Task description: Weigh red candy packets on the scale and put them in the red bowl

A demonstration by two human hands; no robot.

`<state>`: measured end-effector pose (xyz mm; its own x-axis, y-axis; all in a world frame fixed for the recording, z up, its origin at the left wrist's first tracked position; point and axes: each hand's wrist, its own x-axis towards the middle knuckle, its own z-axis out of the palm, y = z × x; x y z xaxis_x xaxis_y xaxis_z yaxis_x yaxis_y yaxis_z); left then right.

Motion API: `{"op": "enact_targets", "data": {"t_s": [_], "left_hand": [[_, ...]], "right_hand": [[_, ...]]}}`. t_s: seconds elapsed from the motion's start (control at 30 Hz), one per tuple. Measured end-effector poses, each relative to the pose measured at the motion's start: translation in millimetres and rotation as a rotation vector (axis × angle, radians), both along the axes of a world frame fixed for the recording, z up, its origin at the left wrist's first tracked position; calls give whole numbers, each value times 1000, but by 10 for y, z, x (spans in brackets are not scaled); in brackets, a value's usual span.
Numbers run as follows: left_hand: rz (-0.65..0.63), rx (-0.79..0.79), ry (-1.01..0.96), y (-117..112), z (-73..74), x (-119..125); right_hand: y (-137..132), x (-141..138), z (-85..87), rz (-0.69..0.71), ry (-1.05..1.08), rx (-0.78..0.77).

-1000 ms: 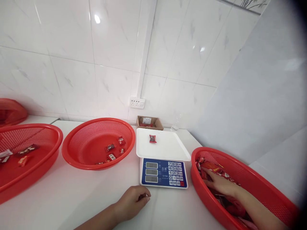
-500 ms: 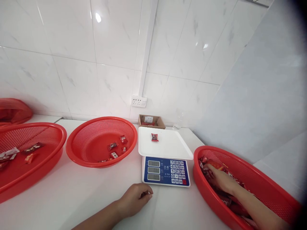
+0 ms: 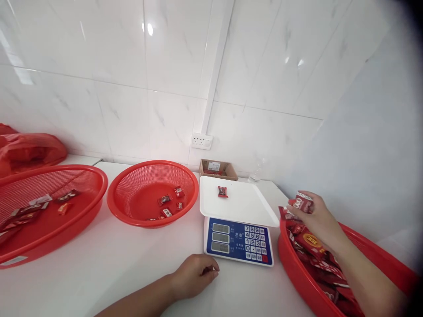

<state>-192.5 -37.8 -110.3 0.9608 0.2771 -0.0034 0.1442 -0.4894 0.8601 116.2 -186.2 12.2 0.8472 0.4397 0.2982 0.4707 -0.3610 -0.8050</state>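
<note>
My right hand is closed on red snack packets, raised over the near left part of the right red basket. That basket holds a heap of red wrapped packets. My left hand rests on the white table with its fingers curled in, and nothing shows in them. Just beyond it stands a digital scale with a blue keypad panel and a white tray. One small red wrapped candy lies on the tray.
A round red basket with several small candies stands left of the scale. Another red basket with packets is at far left, a red plastic bag behind it. Behind the scale are a cardboard box and a clear plastic item.
My right hand has risen from inside the right basket, bringing up red packets. My left hand stays on the table. The view has turned slightly left.
</note>
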Motion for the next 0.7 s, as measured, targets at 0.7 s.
{"op": "enact_targets", "data": {"t_s": [0.7], "left_hand": [[17,14,16,-4,41,-15]], "right_hand": [[1351,-328,-283,33,59,-93]]}}
